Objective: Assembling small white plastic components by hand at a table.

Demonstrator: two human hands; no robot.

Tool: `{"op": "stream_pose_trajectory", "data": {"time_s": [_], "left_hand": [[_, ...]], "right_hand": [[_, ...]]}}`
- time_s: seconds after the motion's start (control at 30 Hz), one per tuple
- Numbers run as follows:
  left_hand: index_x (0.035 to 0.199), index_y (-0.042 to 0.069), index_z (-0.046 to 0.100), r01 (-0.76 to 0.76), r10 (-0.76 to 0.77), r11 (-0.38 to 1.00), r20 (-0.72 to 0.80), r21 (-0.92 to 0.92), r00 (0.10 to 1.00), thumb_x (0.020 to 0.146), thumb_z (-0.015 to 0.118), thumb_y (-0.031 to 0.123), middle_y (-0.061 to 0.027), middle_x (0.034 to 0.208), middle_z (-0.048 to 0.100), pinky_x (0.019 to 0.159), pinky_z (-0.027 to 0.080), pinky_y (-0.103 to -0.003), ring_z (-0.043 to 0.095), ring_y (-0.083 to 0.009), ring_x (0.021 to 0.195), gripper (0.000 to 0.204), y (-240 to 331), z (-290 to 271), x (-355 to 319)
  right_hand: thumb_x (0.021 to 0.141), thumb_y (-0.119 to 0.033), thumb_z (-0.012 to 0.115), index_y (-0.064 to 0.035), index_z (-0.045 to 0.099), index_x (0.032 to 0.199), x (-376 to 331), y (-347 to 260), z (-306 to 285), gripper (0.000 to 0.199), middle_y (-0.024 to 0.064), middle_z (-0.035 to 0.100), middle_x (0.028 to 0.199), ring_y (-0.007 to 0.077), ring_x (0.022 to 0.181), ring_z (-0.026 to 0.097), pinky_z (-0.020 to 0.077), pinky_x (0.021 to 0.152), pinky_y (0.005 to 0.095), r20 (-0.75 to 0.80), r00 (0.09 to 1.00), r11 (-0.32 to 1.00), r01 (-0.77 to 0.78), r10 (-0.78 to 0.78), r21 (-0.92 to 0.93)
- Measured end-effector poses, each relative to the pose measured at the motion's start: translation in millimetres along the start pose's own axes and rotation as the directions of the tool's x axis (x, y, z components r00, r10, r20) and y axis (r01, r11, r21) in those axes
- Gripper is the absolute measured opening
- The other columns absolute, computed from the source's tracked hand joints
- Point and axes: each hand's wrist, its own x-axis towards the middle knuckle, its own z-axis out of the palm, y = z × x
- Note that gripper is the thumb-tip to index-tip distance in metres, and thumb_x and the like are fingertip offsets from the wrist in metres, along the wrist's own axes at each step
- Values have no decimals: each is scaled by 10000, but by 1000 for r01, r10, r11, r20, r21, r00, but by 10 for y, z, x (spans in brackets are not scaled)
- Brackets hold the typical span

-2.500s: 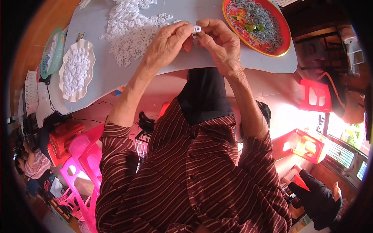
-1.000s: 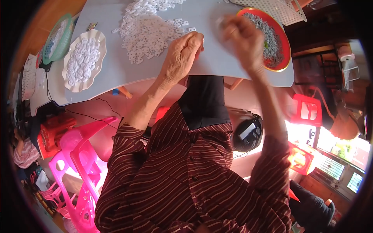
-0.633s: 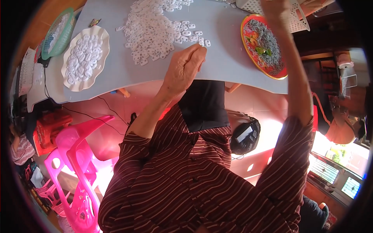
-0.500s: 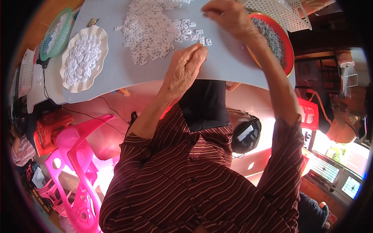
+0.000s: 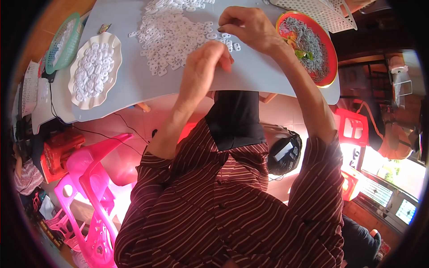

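My left hand [image 5: 204,60] hangs over the near right edge of a heap of small white plastic pieces with holes [image 5: 167,38]. Its fingers bend downward and blur, so what they hold, if anything, cannot be made out. To the right and farther off, my right hand [image 5: 252,29] is just above a few loose white pieces [image 5: 236,46]. Its thumb and forefinger curl close together at the tips; anything between them is too small to name. A round red tray with a yellow rim [image 5: 331,73], beyond my right wrist, holds many tiny grey pieces [image 5: 308,42].
A wavy-edged cream dish [image 5: 117,60] of white pieces stands at the left. Past it are a green basket [image 5: 73,47] and a small packet [image 5: 104,28]. A white perforated basket [image 5: 342,22] is at the far right. Pink plastic chairs [image 5: 85,178] stand below the grey table [image 5: 138,85].
My right hand has moved left, toward the heap, uncovering more of the red tray. My left hand has shifted slightly left and its fingers have loosened from a pinch.
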Motion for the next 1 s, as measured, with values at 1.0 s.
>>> {"op": "stream_pose_trajectory", "data": {"time_s": [1.0], "left_hand": [[963, 11, 586, 310, -265, 876, 167, -370, 950, 875, 522, 89, -77, 682, 593, 670, 461, -310, 586, -235, 784, 134, 9, -73, 120]], "right_hand": [[748, -106, 624, -73, 696, 878, -777, 840, -1049, 152, 98, 672, 777, 222, 699, 647, 515, 684, 331, -236, 972, 888, -97, -13, -450]]}}
